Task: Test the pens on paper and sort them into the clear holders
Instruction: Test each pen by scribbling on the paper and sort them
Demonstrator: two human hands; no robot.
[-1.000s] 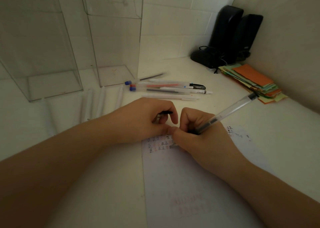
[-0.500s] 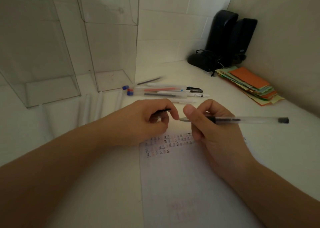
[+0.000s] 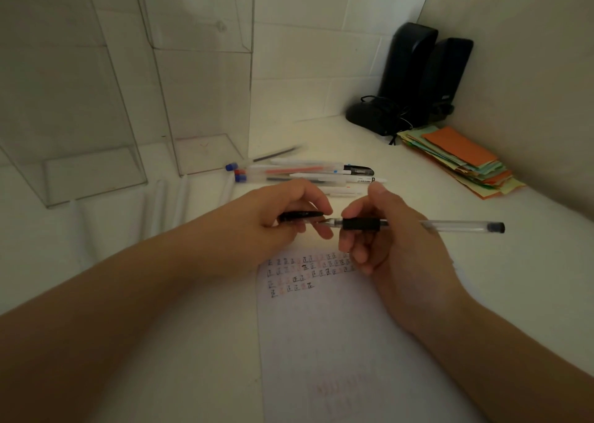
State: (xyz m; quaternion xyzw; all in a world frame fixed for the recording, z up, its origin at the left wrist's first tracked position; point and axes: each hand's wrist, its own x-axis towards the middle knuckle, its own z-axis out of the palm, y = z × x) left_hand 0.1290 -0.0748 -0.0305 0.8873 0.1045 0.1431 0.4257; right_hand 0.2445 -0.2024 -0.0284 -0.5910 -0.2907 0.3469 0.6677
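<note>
1. Since a moment ago, the right hand (image 3: 382,230) has lifted the pen (image 3: 414,225) off the paper (image 3: 337,326), gripping it level, tip meeting the cap (image 3: 300,215) pinched by the left hand (image 3: 283,217).
2. White desk (image 3: 482,278), tiled wall corner, two clear holders (image 3: 96,172) (far left).
3. Small test marks on the paper, unreadable.

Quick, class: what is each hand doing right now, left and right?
Left hand: fingers curled round the black pen cap.
Right hand: holding the clear pen by its black grip, tip pointing at the cap.
</note>
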